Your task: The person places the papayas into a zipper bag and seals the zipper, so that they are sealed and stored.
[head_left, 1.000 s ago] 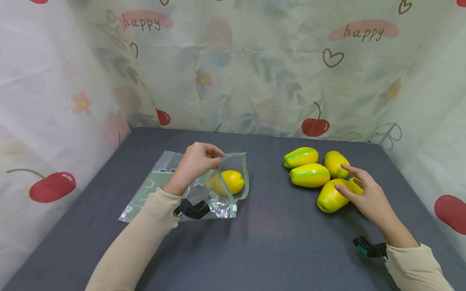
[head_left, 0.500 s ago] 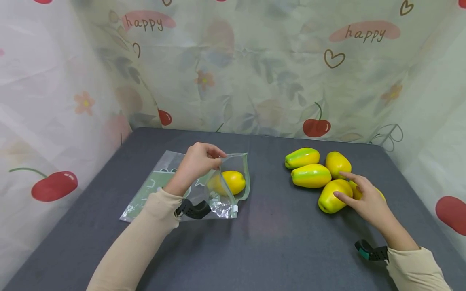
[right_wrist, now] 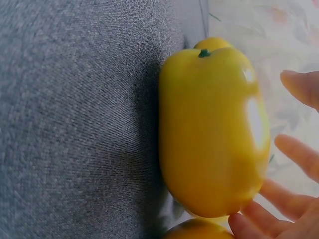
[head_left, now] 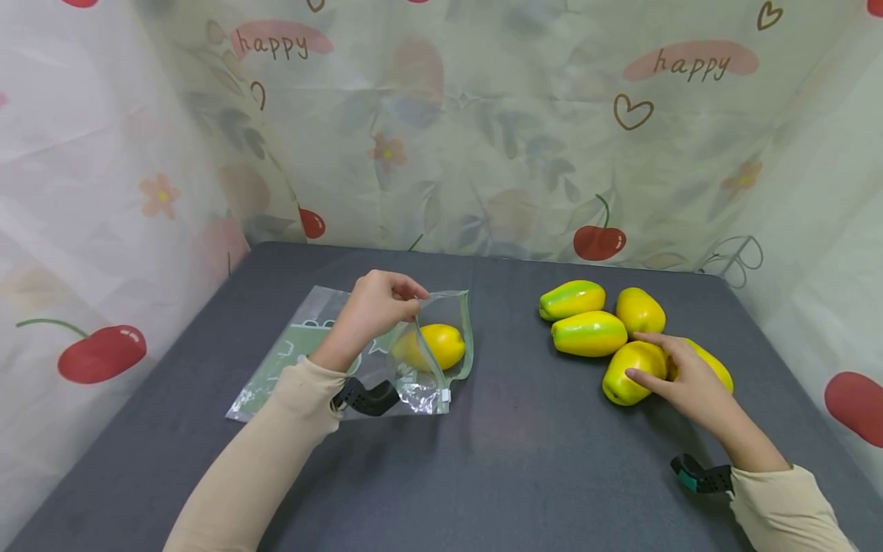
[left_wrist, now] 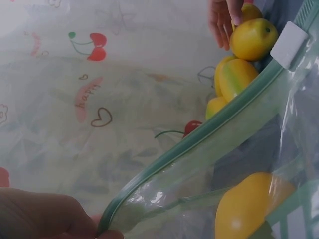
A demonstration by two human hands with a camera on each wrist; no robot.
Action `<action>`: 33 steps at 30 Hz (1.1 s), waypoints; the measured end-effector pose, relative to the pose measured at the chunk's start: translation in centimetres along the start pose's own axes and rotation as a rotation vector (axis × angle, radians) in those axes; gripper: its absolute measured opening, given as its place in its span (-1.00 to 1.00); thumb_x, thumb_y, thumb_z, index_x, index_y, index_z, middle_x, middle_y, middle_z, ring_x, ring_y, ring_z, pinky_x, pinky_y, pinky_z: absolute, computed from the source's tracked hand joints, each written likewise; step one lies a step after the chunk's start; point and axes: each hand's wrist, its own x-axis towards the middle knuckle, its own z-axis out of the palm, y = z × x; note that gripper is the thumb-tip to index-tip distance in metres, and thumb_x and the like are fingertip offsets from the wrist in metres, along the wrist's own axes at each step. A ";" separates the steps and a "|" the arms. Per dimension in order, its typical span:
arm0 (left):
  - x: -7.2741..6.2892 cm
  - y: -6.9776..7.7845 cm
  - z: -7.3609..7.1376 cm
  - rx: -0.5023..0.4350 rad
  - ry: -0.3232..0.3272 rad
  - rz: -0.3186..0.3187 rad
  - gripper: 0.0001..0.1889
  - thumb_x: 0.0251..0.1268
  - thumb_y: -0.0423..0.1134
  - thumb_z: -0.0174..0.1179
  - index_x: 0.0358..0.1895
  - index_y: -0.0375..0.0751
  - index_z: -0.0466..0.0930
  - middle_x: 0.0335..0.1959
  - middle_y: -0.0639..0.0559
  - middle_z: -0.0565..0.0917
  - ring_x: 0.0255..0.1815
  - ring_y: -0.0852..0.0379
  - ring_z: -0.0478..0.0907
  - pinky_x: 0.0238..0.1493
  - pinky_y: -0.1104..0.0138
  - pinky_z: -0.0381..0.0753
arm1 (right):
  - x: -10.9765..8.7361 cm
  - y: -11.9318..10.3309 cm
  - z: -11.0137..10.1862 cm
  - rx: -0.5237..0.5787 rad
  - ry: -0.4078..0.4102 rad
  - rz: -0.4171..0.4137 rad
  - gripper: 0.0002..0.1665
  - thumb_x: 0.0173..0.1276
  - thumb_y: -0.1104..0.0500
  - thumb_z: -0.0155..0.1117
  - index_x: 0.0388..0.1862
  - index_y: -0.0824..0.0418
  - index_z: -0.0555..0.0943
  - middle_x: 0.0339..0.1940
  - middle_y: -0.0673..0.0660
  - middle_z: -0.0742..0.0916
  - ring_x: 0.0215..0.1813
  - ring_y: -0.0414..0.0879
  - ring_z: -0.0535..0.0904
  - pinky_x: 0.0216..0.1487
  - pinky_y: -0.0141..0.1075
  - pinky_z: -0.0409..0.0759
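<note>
My left hand (head_left: 379,307) pinches the upper edge of a clear zip bag (head_left: 320,368) with a green print, holding its mouth raised. Inside the bag, near the mouth, lies one yellow papaya (head_left: 444,346). Its white slider (left_wrist: 289,45) sits at one end of the green zip strip in the left wrist view. My right hand (head_left: 697,383) reaches over the front papaya (head_left: 628,376) with thumb and fingers spread. In the right wrist view its fingertips (right_wrist: 239,221) lie at the end of the papaya (right_wrist: 212,129), while the thumb stands apart from it.
Around the right hand lie more papayas: a yellow one (head_left: 640,310) behind, another (head_left: 710,364) partly behind the hand, and two green-streaked ones (head_left: 589,333) to the left. The dark grey table (head_left: 510,475) has printed curtains at its back and sides.
My right hand has lowered and shifted slightly left over the front papaya, uncovering more of the one behind the hand. The left hand and bag stay put.
</note>
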 end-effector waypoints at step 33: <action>0.0 -0.3 -0.1 -0.006 -0.008 0.006 -0.76 0.24 -0.33 0.14 -0.09 -0.16 0.73 -0.18 -0.12 0.74 -0.25 -0.05 0.71 -0.27 0.26 0.59 | -0.3 -1.7 1.6 -0.036 -0.163 -0.087 -0.15 0.22 -0.17 0.35 0.37 0.23 0.36 0.28 0.28 0.52 0.20 0.23 0.50 0.06 0.06 0.57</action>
